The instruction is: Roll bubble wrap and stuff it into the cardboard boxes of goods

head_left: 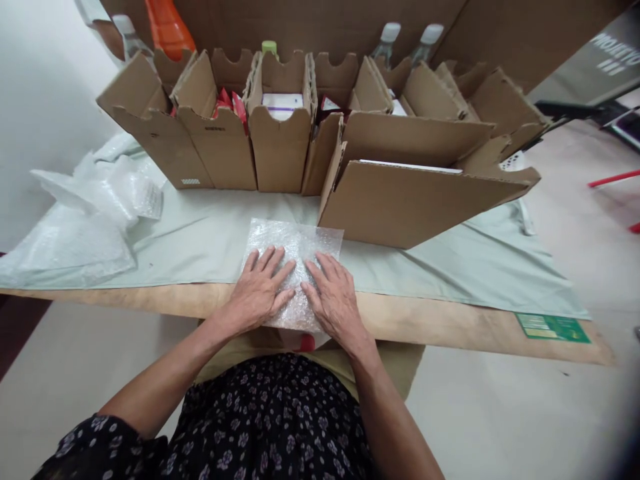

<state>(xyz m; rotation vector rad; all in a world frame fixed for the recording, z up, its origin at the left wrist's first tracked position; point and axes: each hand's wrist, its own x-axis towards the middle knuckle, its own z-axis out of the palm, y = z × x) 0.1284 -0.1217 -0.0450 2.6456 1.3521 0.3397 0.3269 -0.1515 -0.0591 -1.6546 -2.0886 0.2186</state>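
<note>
A clear bubble wrap sheet lies at the front edge of the cloth-covered table, partly over the bare wood. My left hand rests flat on its left part, fingers spread. On its right part my right hand also lies flat with the fingers apart. Both palms face down, and neither hand grips anything. Below the sheet, near my lap, a small red object shows, mostly hidden.
Several upright cardboard boxes line the back, and a wider box stands right of the sheet. Crumpled bubble wrap lies at left. Bottles, including an orange one, stand behind. The wooden table edge runs in front.
</note>
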